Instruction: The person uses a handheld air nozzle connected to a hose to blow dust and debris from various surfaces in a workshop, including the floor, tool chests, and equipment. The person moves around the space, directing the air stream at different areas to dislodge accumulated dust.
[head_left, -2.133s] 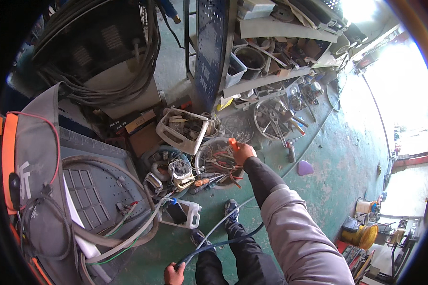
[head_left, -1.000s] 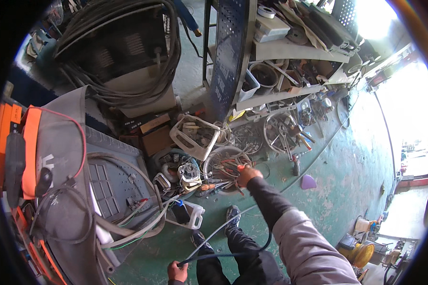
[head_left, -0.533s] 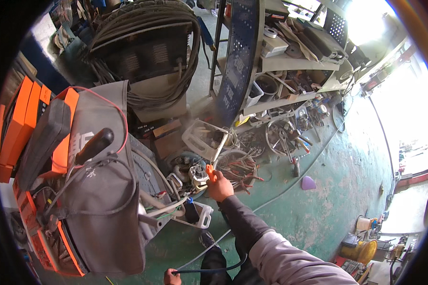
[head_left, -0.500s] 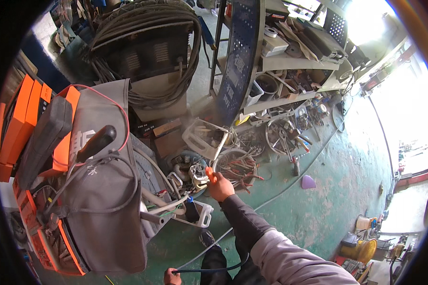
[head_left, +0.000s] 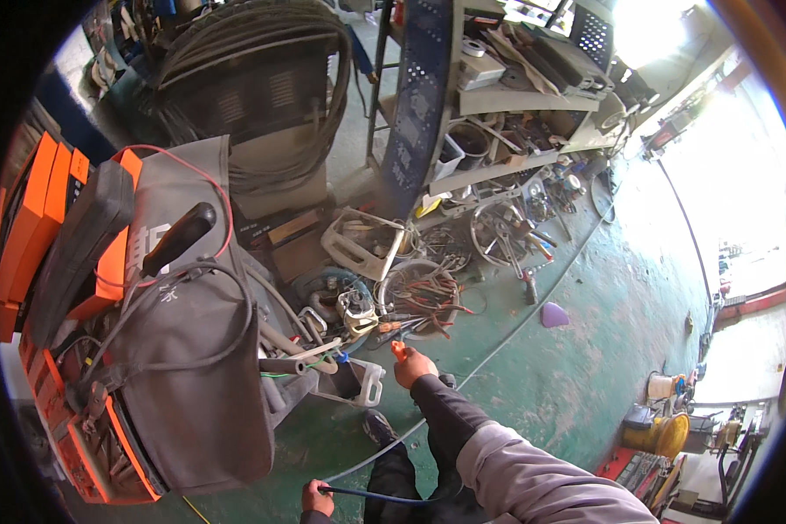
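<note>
Orange tool, quantity one, is gripped in the closed fingers of the right hand, just below the tub in view; its working end cannot be told. One dark hose is gripped in the closed fingers of the left hand. One grey line is laid across the floor. One tub filled with pliers, one white jug and one purple piece are placed there. In the earlier frame, one cream container was partly covered by the orange tool; it is now uncovered.
</note>
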A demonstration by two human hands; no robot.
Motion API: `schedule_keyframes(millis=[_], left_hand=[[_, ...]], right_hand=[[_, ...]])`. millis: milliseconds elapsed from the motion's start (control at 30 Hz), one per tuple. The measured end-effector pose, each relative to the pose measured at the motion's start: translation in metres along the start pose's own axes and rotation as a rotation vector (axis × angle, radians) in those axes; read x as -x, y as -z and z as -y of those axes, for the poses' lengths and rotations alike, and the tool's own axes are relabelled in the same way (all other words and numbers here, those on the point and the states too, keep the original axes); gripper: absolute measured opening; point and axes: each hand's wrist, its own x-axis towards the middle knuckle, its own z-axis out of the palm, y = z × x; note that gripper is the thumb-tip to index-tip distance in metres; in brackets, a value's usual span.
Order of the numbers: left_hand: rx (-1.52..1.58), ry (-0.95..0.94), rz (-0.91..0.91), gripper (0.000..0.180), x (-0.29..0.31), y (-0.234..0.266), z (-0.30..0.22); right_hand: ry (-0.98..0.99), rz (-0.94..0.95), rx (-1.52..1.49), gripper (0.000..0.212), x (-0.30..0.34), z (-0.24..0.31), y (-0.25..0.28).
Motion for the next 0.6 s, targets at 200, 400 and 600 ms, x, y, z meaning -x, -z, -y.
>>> schedule_keyframes(millis=[200,400,600], left_hand=[[-0.054,0.005,0.072,0.026,-0.001,0.009,-0.018],[-0.666,-0.334,0.477,0.047,0.006,0.036,-0.065],[1.461,-0.018,0.603,0.048,-0.007,0.082,-0.151]], right_hand=[[-0.176,-0.116,-0.018,0.046,0.024,-0.027,0.026],[-0.218,-0.232,-0.311,0.056,0.059,0.01,0.007],[0.128,-0.355,-0.616,0.057,0.162,0.077,-0.038]])
